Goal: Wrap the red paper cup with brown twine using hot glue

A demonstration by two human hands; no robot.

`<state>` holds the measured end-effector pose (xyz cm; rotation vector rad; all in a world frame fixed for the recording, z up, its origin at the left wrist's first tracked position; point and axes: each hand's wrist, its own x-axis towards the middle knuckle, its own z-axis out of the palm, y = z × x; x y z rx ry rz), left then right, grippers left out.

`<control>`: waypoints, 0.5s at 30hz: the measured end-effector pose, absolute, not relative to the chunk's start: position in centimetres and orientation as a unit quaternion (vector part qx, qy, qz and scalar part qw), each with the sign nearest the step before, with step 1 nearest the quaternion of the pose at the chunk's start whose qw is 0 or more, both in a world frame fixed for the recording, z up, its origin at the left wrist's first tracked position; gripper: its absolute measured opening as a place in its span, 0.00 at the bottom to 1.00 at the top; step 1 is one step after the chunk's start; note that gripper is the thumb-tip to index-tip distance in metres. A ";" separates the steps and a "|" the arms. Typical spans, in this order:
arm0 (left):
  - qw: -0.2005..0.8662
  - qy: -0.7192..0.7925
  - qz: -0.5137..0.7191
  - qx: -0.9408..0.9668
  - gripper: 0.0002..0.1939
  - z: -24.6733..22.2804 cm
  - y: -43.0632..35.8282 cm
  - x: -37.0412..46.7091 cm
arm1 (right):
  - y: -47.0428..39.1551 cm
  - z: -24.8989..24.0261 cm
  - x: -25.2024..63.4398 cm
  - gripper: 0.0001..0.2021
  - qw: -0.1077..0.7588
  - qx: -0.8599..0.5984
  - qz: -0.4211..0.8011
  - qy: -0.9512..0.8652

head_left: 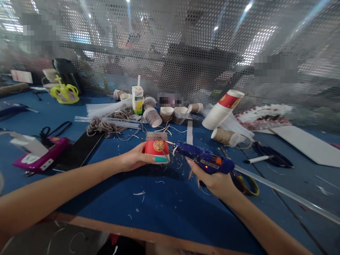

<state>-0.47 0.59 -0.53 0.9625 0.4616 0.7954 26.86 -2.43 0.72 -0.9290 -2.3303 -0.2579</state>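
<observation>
My left hand (135, 157) is closed around a red and white paper cup (150, 147) with a gold emblem. Grey-brown cord is wound in rows about the cup's upper end, and a loose strand hangs down its side. In my right hand (209, 177) is a blue hot glue gun (196, 153) with a lit red light. A long clear glue stick (281, 200) sticks out of its back. The nozzle points left at the cup's side, near the wound cord; whether it touches cannot be told.
Behind the cup lie a tangled cord bundle (106, 124), a drink carton (137, 100) and several cord-wrapped cups. A stack of paper cups (219, 113) leans at the back right. Left are a purple power strip (57, 150) and a yellow crown (65, 95). Scissors (251, 187) lie under my right wrist.
</observation>
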 end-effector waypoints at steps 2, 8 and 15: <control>0.790 0.213 0.370 0.441 0.30 -0.5 0.6 -0.5 | -2.3 0.8 27.0 0.19 0.270 -0.318 -0.110 -0.902; 0.798 0.214 0.369 0.425 0.31 -0.3 0.5 -0.5 | -2.0 0.7 27.5 0.20 0.282 -0.332 -0.133 -0.891; 0.802 0.213 0.371 0.416 0.29 -0.4 0.5 -0.6 | -1.7 -0.3 27.3 0.17 0.299 -0.389 -0.090 -0.867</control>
